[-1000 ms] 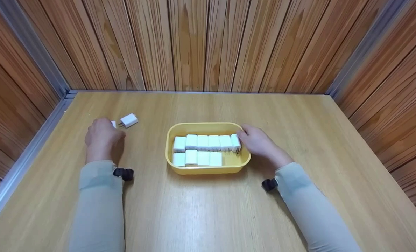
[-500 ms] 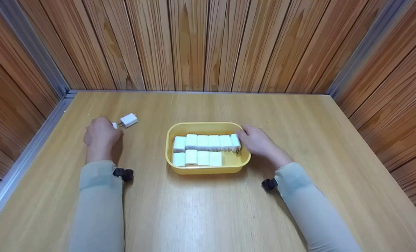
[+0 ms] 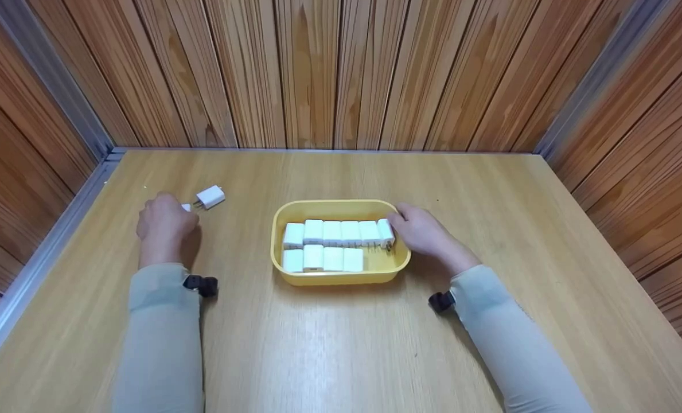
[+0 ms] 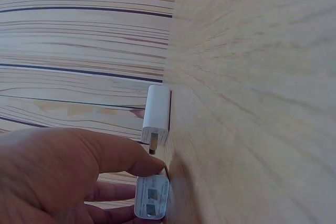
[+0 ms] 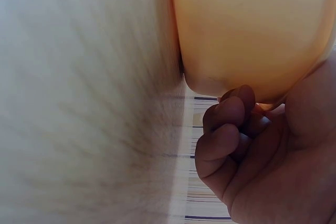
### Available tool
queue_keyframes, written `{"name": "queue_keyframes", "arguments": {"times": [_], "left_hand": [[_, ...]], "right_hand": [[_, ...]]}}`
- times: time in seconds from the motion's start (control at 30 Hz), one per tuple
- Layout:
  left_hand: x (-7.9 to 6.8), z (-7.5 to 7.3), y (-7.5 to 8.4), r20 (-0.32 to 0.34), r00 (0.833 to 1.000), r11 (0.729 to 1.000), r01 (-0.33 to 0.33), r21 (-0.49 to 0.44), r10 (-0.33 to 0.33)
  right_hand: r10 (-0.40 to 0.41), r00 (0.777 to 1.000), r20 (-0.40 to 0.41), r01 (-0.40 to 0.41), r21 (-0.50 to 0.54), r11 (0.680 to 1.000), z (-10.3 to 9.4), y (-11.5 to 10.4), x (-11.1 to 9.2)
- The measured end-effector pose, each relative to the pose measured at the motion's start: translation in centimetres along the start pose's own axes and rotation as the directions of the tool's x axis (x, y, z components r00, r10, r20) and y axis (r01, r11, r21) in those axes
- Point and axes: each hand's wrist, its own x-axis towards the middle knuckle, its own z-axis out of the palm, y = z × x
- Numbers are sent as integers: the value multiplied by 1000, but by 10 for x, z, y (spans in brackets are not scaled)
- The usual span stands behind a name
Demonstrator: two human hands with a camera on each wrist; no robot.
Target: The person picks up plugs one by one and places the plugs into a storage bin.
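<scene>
At the left of the table my left hand (image 3: 164, 226) pinches a white plug-in charger (image 4: 152, 196) between thumb and fingers, its prong end facing the left wrist camera. In the head view the hand hides most of it. A second white charger (image 3: 210, 197) lies just beyond on the table, metal prongs toward the hand. My right hand (image 3: 427, 232) grips the right rim of a yellow plastic basket (image 3: 341, 279), thumb at the inside and fingers curled against the outer wall. Several white chargers (image 3: 333, 259) stand in two rows in the basket, the front row shorter.
The basket stands mid-table, with bare basket floor (image 3: 382, 263) at its front right. Wood-panelled walls (image 3: 312, 74) close off the back and both sides of the table (image 3: 341, 344). Each wrist carries a small black camera (image 3: 202, 285).
My left hand has shifted very slightly with the charger at its fingers. The right hand and the basket stay as they were.
</scene>
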Motion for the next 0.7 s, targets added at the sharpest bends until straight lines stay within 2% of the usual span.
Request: {"name": "queue_keyframes", "arguments": {"times": [0.2,0.4,0.57,0.7], "left_hand": [[0,-1,-1,11,1000,1000,-2,-11,2],[-5,-7,1,17,999,998,35,-48,-34],[-8,-10,10,7,998,994,61,-89,-61],[-11,-11,21,-21,999,994,33,-101,-35]], "right_hand": [[7,1000,1,-7,-3,1000,0,-1,0],[-7,1000,6,7,-3,1000,-1,0,0],[-7,1000,8,7,5,1000,0,1,0],[-5,1000,7,4,10,1000,0,1,0]]}}
